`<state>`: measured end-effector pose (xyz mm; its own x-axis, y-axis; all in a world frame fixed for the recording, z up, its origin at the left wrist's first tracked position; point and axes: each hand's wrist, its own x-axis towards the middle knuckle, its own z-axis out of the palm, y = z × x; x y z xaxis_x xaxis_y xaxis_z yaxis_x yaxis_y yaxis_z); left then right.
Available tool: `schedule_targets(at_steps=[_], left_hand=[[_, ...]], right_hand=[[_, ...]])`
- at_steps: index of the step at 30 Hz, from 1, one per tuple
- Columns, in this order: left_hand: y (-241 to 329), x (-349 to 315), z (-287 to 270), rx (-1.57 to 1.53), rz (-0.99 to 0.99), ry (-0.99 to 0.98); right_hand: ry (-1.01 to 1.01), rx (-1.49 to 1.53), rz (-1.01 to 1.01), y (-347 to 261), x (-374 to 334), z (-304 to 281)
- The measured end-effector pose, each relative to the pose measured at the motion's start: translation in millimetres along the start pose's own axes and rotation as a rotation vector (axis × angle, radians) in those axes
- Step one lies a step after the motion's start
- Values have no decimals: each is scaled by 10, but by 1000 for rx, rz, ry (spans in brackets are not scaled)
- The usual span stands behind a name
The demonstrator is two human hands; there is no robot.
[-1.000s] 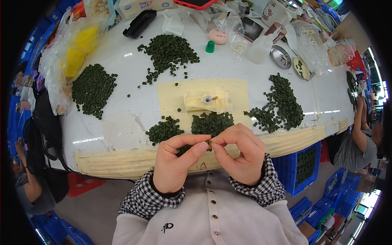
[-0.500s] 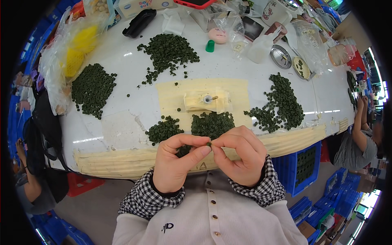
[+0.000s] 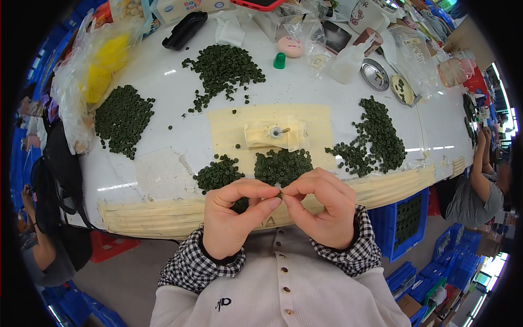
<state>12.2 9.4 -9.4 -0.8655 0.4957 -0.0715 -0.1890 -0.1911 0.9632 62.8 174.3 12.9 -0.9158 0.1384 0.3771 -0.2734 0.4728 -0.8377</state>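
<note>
My left hand (image 3: 227, 217) and my right hand (image 3: 324, 206) meet fingertip to fingertip above the table's front edge. Both are closed in a pinch on one tiny dark green piece (image 3: 280, 194), mostly covered by the fingers. Just beyond them lie two piles of small dark green ring-shaped pieces, one in the middle (image 3: 283, 167) and one to the left (image 3: 219, 173). Behind these, a small fixture with a peg (image 3: 278, 132) is held down with beige tape (image 3: 313, 122).
Further green heaps lie at the left (image 3: 124, 121), the back (image 3: 226, 66) and the right (image 3: 383, 136). Plastic bags (image 3: 76, 87), a green thimble-like cap (image 3: 279, 61), a white bottle (image 3: 347, 65) and round tins (image 3: 375, 75) line the back. Blue crates (image 3: 400, 229) stand below the right edge.
The hands stay joined at the fingertips, with only slight shifts of the fingers around the small green piece. The piles and the fixture are unchanged.
</note>
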Motion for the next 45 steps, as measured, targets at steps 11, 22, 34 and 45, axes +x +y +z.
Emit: schedule_targets(at_steps=[11,22,34,45], left_hand=[[23,-12,-8,12,-18,-35],[87,-15,-12,-45,-198,-16],[82,-19,13,-60,-136,10],[69,-26,23,-117,-159,60]], right_hand=[[-19,147,32,73,-21,-32],[-100,-132,-201,78,12,-95],[-72,64,-61,82,-21,-33],[23,-37,-140,36,-31,62]])
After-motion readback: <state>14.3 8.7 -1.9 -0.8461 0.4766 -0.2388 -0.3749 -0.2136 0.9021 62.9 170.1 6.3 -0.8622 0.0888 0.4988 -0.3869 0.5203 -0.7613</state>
